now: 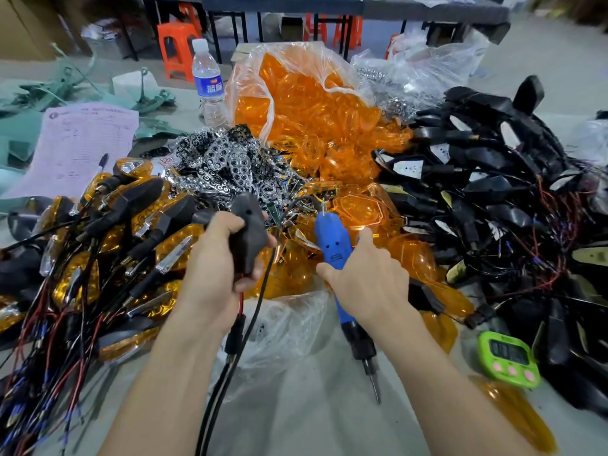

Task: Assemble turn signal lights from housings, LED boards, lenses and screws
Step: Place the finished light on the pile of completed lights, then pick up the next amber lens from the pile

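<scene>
- The left hand (pixel 215 268) is wrapped around a black housing (pixel 248 232), fingers curled over its near end; the housing's back with a small hole faces the camera.
- Red and black wires (pixel 241 327) hang from the housing toward the near edge of the counter (pixel 312 422).
- The right hand (pixel 368 278) grips the blue electric screwdriver (pixel 332 245) across its body, with the index finger stretched out toward the orange lenses; the driver's bit (pixel 375 386) points toward the near side.
- Just beyond the right hand lies a loose heap of orange lenses (pixel 358 209), spilling from a clear plastic bag (pixel 296 93) farther back.
- In the middle, beyond the left hand, sits a pile of shiny silver reflector pieces (pixel 223 159).
- To the left is a heap of finished turn signal lights (pixel 131 232), black bodies with orange lenses and trailing wires.
- To the right is a large tangle of black housings with LED boards (pixel 493 192) and wires.
- A green digital timer (pixel 508 358) rests near the right forearm.
- A water bottle (pixel 208 83) stands upright at the far side, left of the bag.
- A pink printed sheet (pixel 82 146) lies at far left.
</scene>
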`<state>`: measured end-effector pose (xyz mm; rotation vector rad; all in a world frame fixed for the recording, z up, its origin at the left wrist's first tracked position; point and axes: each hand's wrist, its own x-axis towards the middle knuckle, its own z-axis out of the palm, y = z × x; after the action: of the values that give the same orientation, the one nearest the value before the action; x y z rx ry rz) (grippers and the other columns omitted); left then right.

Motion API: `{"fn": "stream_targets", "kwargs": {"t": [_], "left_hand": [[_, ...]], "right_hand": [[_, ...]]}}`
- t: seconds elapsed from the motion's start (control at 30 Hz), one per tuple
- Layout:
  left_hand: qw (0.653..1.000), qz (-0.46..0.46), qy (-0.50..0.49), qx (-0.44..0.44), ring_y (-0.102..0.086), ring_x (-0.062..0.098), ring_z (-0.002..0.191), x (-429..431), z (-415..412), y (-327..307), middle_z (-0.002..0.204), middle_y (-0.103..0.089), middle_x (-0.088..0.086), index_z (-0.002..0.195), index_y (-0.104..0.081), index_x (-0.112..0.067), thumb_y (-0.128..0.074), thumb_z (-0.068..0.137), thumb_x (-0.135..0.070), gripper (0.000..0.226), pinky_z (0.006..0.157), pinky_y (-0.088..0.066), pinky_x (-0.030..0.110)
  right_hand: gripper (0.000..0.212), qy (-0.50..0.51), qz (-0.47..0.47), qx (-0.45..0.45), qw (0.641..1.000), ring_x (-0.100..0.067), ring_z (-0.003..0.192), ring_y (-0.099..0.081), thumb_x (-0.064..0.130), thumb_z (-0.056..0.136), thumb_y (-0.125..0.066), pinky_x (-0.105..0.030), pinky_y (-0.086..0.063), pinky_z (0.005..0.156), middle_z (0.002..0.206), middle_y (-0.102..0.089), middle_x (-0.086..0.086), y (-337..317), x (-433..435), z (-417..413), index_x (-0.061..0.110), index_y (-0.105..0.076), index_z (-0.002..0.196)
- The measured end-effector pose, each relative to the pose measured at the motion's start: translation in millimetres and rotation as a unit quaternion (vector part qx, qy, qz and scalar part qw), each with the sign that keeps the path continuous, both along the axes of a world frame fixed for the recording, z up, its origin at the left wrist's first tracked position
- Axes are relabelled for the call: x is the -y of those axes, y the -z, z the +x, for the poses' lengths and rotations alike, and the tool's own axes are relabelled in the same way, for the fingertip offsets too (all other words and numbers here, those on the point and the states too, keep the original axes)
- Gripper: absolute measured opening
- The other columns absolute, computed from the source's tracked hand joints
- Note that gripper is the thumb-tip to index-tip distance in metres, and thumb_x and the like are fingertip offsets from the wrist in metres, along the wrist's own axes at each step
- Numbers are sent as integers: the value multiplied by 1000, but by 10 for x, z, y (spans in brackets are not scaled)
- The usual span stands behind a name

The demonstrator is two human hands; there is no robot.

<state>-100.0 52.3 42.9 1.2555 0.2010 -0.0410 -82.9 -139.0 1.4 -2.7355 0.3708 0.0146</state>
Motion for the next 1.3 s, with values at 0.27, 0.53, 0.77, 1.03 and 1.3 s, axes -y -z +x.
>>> {"fn": "stream_targets", "kwargs": {"t": [0.27, 0.53, 0.77, 1.03, 1.3], "left_hand": [[863, 476, -18, 167, -62, -10, 103, 243, -37, -56, 107, -67, -34, 128, -65, -50, -83, 71, -32, 63, 84, -47, 7], [876, 443, 45, 184, -67, -4, 105, 261, -40, -37, 128, -68, -24, 144, -56, -51, -88, 77, -28, 78, 94, -56, 24], [870, 464, 159, 54, -68, -2, 100, -114, 44, 149, 106, -74, -25, 137, -60, -50, -84, 83, -19, 67, 95, -54, 31], [940, 312, 138, 11, -77, 15, 82, -143, 7, 371, 85, -80, 2, 88, -80, -45, -75, 92, -5, 41, 80, -60, 26], [978, 207, -30, 5, -76, 21, 81, 78, 16, 465, 89, -78, 5, 100, -75, -16, -83, 84, -1, 23, 71, -62, 29]], "right_hand": [[46, -27, 251, 149, 956, -27, 76, -68, 64, 96, -49, -46, -56, 72, 73, -69, 0, -306, -27, -59, 22, -65, 86], [26, -106, 709, 38, 696, -27, 106, -73, 8, 96, -66, -38, -60, 90, 118, -75, -16, -382, -100, -74, 8, -67, 122], [38, -76, 817, 42, 570, -41, 120, -68, 21, 94, -65, -53, -59, 91, 132, -68, -22, -388, 296, 62, 9, -60, 130], [32, -63, 831, 65, 548, -43, 123, -66, 20, 101, -56, -50, -60, 89, 136, -65, -24, -333, 455, 106, 10, -61, 131], [42, -65, 799, 71, 593, -43, 119, -67, 18, 93, -65, -52, -59, 89, 132, -66, -25, -311, 495, 100, 10, -61, 134]]}}
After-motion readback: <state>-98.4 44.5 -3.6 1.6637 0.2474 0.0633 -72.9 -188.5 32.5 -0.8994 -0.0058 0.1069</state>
